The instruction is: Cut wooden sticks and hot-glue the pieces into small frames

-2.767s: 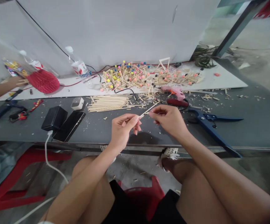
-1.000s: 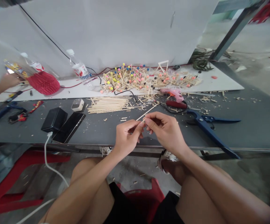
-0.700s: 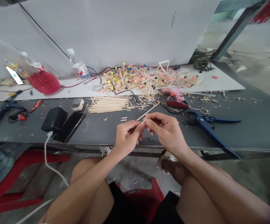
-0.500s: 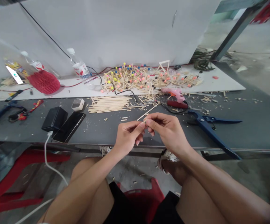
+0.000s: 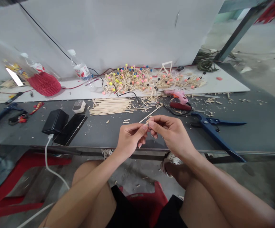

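Observation:
My left hand [image 5: 132,137] and my right hand [image 5: 167,128] meet above the front edge of the table, thumbs and forefingers pinched together tip to tip. Whatever lies between the fingertips is tiny and mostly covered, so I cannot make out what it is. Just beyond the fingers lies a single thin wooden stick [image 5: 151,114], slanting away. A row of long wooden sticks [image 5: 112,106] rests further left. Behind them spreads a heap of short glued sticks [image 5: 137,79] with coloured balls on their ends.
Right of my hands lie blue-handled shears [image 5: 210,129], a red-handled tool [image 5: 180,106] and a pink glue gun [image 5: 179,95]. To the left are a phone [image 5: 71,129], a black box [image 5: 55,121] with a white cable and a small white block [image 5: 79,106]. Plastic bottles [image 5: 80,68] stand behind.

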Demonstrator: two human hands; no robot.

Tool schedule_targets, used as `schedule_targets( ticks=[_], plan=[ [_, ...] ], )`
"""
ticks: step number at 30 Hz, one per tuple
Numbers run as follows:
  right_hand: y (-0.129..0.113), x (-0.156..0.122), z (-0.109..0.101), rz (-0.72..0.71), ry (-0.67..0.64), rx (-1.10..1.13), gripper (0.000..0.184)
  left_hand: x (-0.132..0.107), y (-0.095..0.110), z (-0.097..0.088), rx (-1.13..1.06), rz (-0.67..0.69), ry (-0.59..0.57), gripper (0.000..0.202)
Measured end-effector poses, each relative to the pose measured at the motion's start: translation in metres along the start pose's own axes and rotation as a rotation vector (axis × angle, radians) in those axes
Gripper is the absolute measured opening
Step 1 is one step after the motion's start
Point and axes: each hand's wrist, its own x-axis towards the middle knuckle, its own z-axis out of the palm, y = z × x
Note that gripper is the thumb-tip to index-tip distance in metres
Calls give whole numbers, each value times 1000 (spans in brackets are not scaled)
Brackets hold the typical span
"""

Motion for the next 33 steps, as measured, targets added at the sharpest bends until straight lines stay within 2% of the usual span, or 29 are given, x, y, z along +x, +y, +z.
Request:
schedule_targets(
  ticks=[6, 10, 14, 19, 22, 27, 30, 33],
  plan=[
    [-2, 0, -1, -15, -12, -64, 24, -1, 7, -3, 131, 42, -13, 34],
    [-3, -1, 4, -39, 30, -126, 21, -3, 10, -4, 171, 60, -18, 37],
    [-1, -1, 10, -71, 84, -228, 17, -2, 6, -5, 115, 43, -6, 37],
    [4, 2, 14, -94, 103, -282, 13, 2, -2, -4, -57, -11, -13, 34],
    [7, 8, 11, -80, 125, -232, 14, 3, -2, -3, -94, -46, -8, 34],
    [12, 20, -8, -25, 178, -152, 15, 3, 0, -5, -87, -33, -43, 35],
    [14, 23, -14, -28, 146, -220, 27, 3, -1, -7, -91, -29, -63, 34],
    [13, 21, -12, -68, 64, -226, 27, 4, -1, -8, -88, -38, -78, 33]
  ],
)
